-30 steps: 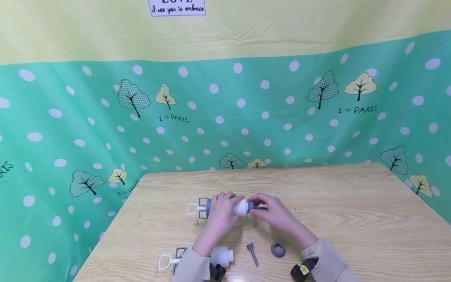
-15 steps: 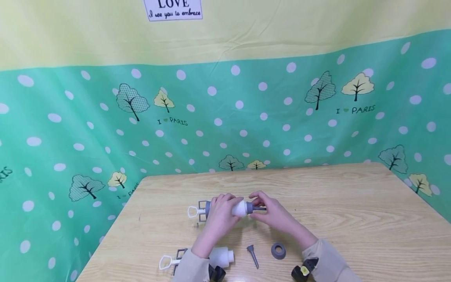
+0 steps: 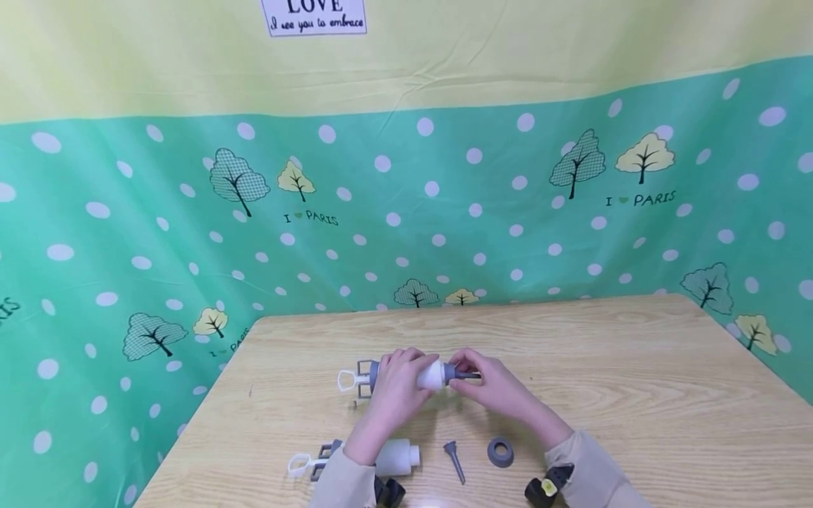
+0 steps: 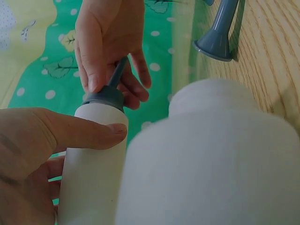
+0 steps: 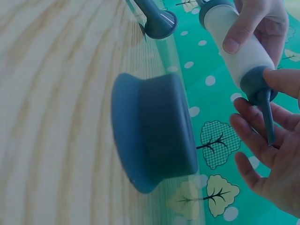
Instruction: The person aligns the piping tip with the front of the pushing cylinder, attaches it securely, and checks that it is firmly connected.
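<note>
Grey ring (image 5: 155,132) looms only in right-wrist view; left hand (image 3: 400,386) grips bottle (image 4: 91,183), right hand (image 3: 494,386) cap (image 5: 254,83).

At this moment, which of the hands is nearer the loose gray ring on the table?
Right. The right hand is beyond the gray ring, pinching the nozzle cap; the left hand is farther away, beyond the ring and to its left, gripping the white bottle.

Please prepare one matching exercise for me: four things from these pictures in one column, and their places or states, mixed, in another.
Column 1
1. far white tube
2. cap on that tube
3. loose nozzle
4. grey ring

Column 2
a. pinched by the right grip
b. on the table, right of the loose nozzle
c. held by the left grip
d. between near white tube and grey ring

Right pairs: 1-c; 2-a; 3-d; 4-b
</note>
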A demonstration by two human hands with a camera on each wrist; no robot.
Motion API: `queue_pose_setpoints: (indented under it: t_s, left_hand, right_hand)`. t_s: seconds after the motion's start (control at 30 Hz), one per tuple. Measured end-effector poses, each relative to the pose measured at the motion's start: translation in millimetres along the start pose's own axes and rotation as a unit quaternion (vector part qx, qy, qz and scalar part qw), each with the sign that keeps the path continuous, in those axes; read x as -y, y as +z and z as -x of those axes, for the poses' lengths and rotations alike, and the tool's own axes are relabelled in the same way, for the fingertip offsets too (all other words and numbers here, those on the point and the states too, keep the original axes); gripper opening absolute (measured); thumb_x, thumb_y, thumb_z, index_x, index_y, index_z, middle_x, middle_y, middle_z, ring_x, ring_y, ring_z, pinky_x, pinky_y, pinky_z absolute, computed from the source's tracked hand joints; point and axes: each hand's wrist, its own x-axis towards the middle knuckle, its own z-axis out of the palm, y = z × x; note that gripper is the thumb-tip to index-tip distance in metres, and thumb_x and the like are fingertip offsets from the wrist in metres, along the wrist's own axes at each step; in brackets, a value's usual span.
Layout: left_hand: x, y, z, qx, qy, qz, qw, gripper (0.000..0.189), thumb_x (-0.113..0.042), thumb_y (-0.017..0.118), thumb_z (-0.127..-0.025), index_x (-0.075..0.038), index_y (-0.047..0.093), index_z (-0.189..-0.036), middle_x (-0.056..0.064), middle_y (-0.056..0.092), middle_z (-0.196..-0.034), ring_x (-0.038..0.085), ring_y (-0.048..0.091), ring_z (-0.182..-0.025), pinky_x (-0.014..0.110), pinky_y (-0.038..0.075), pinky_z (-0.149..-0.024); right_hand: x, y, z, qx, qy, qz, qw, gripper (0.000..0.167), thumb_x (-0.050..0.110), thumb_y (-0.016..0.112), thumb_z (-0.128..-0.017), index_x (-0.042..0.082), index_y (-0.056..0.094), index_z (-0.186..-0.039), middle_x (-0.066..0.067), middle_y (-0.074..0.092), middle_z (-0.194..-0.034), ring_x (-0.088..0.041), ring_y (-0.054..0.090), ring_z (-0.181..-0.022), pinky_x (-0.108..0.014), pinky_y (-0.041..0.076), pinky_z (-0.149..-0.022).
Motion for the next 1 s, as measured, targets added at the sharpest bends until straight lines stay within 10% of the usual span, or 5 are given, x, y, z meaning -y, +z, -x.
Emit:
queue_pose_setpoints:
  t_s: [1.0]
  left_hand:
    - [-4.8,-5.3,2.1,0.002,0.012,-0.005,0.9999,0.054,-0.019,0.079,-0.065,-0.017,0.062,-0.116,0.001,0.062,-0.107,0.018,0.054,-0.097,0.039,0.037,-0.087]
  right_hand:
    - [3.5,-2.6,-0.1,-0.018,0.005,0.033,0.9993,0.027,0.044,0.057,-0.085,0.021,0.059,-0.100,0.010,0.061,-0.091,-0.009,0.057,-0.089,-0.033,0.048,-0.082]
